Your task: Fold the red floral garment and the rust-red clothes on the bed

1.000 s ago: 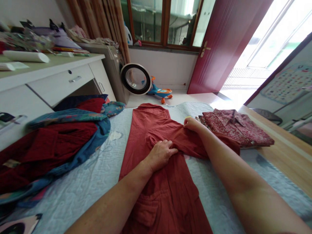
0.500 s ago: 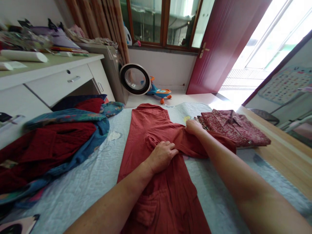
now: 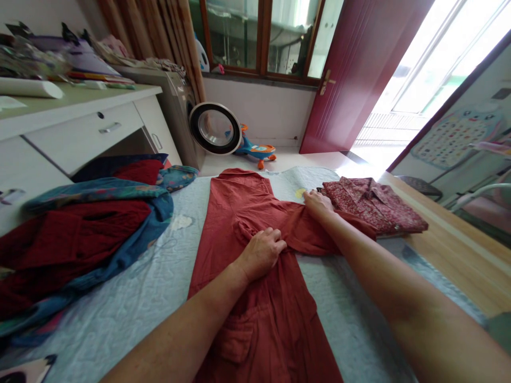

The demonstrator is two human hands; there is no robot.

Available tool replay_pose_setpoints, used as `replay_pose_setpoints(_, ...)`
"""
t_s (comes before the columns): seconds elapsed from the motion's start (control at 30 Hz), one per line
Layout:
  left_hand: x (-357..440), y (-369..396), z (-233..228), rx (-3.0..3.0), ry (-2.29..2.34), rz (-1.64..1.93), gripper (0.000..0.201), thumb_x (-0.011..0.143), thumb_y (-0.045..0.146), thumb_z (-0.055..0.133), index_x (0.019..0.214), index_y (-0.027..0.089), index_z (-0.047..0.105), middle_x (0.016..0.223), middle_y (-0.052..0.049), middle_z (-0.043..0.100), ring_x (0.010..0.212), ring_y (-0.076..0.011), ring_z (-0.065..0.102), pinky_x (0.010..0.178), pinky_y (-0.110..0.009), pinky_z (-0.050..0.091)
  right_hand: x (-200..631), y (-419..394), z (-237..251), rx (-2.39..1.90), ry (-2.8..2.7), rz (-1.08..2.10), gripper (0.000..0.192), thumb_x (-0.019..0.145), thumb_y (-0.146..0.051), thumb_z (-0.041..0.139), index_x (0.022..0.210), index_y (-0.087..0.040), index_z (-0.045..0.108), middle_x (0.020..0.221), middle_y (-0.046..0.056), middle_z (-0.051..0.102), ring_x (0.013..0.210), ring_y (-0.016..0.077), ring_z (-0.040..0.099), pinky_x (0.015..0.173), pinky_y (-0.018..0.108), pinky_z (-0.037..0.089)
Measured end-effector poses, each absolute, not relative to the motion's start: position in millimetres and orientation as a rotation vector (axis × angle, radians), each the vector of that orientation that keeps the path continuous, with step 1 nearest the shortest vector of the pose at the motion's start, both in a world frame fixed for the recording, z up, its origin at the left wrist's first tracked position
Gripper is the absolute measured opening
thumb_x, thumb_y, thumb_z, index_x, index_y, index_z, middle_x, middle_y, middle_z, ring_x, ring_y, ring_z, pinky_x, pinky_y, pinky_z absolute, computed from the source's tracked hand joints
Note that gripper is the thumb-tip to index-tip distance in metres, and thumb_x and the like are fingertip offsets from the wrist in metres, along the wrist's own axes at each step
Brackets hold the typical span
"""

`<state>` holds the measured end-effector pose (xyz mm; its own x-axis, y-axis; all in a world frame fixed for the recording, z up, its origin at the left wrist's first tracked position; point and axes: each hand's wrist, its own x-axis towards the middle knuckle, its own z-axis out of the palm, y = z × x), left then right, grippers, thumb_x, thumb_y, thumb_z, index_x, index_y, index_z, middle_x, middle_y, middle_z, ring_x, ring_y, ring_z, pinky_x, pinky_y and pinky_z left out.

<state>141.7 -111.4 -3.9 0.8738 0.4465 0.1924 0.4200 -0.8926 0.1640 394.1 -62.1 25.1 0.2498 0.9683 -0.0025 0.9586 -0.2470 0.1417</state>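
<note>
A rust-red long-sleeved shirt (image 3: 239, 207) lies lengthwise on the pale blue quilted cover (image 3: 171, 271), one sleeve stretched out to the right. My left hand (image 3: 263, 252) is closed with curled fingers on the cloth near the base of that sleeve. Farther along, my right hand (image 3: 318, 205) grips the sleeve's upper edge, its fingertips partly hidden. The end of the sleeve passes behind my right forearm, against a folded red patterned shirt (image 3: 371, 205). A flap pocket shows on the rust-red shirt's lower part, close to me.
At left lies a heap of dark red and blue clothes (image 3: 91, 223). Behind it stand a white desk (image 3: 83, 127) and a washing machine with its round door (image 3: 215, 128) swung out. A blue and orange ride-on toy (image 3: 257, 150) is on the floor. The maroon door (image 3: 351, 69) stands ajar.
The view has shifted slightly, so the surroundings appear a little farther left. Both hands keep their hold on the shirt, with hardly any movement.
</note>
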Motion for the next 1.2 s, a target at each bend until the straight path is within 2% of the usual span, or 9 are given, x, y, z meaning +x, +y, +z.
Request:
replay_pose_setpoints(0.13, 141.2, -112.6, -3.0, 2.936, 0.65, 0.374, 0.02, 0.093, 0.019, 0.048, 0.1, 0.021, 0.066, 0.102, -0.007, 0.056, 0.097, -0.0214, 0.05, 0.087, -0.036, 0.044, 400.8, -69.9, 30.4, 2.323, 1.868, 0.163, 0.035, 0.092, -0.038, 0.051, 0.115, -0.015, 0.063, 0.128, 0.018, 0.058, 0.116, 0.0264, 0.055, 0.095, 0.033, 0.043)
replay_pose_setpoints(0.23, 143.6, -113.7, -3.2, 2.971, 0.618, 0.383, 0.019, 0.095, 0.022, 0.047, 0.099, 0.02, 0.065, 0.101, -0.007, 0.057, 0.098, -0.0224, 0.05, 0.088, -0.037, 0.044, 405.8, -78.9, 35.4, 2.21, 1.855, 0.115, 0.037, 0.088, -0.039, 0.057, 0.11, -0.013, 0.068, 0.133, 0.021, 0.055, 0.116, 0.0308, 0.055, 0.094, 0.038, 0.044)
replay_pose_setpoints(0.4, 148.9, -114.4, -7.7, 3.0, 0.602, 0.343, 0.024, 0.097, 0.02, 0.041, 0.098, 0.019, 0.064, 0.092, -0.006, 0.06, 0.09, -0.0222, 0.053, 0.081, -0.036, 0.044, 406.9, -92.6, 37.6, 2.145, 1.884, 0.084, 0.032, 0.092, -0.023, 0.045, 0.107, -0.015, 0.072, 0.132, 0.021, 0.057, 0.111, 0.029, 0.058, 0.09, 0.038, 0.043)
replay_pose_setpoints(0.53, 149.1, -115.0, -9.6, 2.994, 0.596, 0.362, 0.025, 0.097, 0.02, 0.041, 0.107, 0.019, 0.063, 0.095, -0.007, 0.06, 0.092, -0.0224, 0.053, 0.083, -0.036, 0.044, 406.1, -92.4, 40.0, 2.167, 1.877, 0.159, 0.032, 0.093, -0.022, 0.043, 0.105, -0.016, 0.072, 0.127, 0.018, 0.06, 0.113, 0.0274, 0.056, 0.09, 0.034, 0.042)
replay_pose_setpoints(0.67, 148.2, -114.5, -8.3, 2.984, 0.572, 0.33, 0.025, 0.096, 0.02, 0.042, 0.104, 0.019, 0.065, 0.097, -0.008, 0.06, 0.093, -0.0228, 0.052, 0.083, -0.037, 0.044, 405.8, -89.2, 43.8, 2.281, 1.84, 0.318, 0.04, 0.099, -0.027, 0.033, 0.116, -0.016, 0.067, 0.118, 0.018, 0.063, 0.108, 0.0271, 0.057, 0.087, 0.034, 0.042)
replay_pose_setpoints(0.77, 147.9, -114.2, -6.5, 2.969, 0.579, 0.323, 0.025, 0.095, 0.02, 0.043, 0.098, 0.019, 0.068, 0.096, -0.008, 0.059, 0.093, -0.023, 0.051, 0.082, -0.037, 0.043, 404.9, -91.6, 44.8, 2.35, 1.823, 0.418, 0.045, 0.101, -0.027, 0.025, 0.129, -0.017, 0.059, 0.119, 0.017, 0.061, 0.107, 0.0268, 0.057, 0.087, 0.035, 0.041)
replay_pose_setpoints(0.9, 147.0, -115.9, -3.1, 2.943, 0.618, 0.354, 0.02, 0.093, 0.019, 0.048, 0.098, 0.02, 0.068, 0.1, -0.008, 0.057, 0.096, -0.0228, 0.049, 0.086, -0.038, 0.042, 402.8, -102.4, 47.4, 2.335, 1.848, 0.367, 0.046, 0.098, -0.027, 0.036, 0.142, -0.019, 0.047, 0.124, 0.017, 0.059, 0.108, 0.0269, 0.056, 0.087, 0.035, 0.041)
replay_pose_setpoints(1.03, 146.7, -117.7, -0.6, 2.939, 0.594, 0.378, 0.018, 0.092, 0.021, 0.051, 0.099, 0.02, 0.067, 0.102, -0.008, 0.056, 0.099, -0.0225, 0.048, 0.089, -0.038, 0.041, 401.7, -117.0, 54.9, 2.27, 1.813, 0.316, 0.043, 0.09, -0.04, 0.054, 0.123, -0.014, 0.063, 0.12, 0.02, 0.061, 0.109, 0.0307, 0.055, 0.09, 0.037, 0.042)
replay_pose_setpoints(1.2, 149.3, -116.3, -2.4, 2.969, 0.602, 0.35, 0.022, 0.097, 0.027, 0.046, 0.092, 0.019, 0.066, 0.099, -0.007, 0.058, 0.096, -0.022, 0.049, 0.085, -0.037, 0.042, 404.8, -128.4, 59.3, 2.193, 1.825, 0.184, 0.028, 0.092, -0.023, 0.046, 0.101, -0.014, 0.071, 0.114, 0.018, 0.065, 0.106, 0.0272, 0.059, 0.089, 0.034, 0.041)
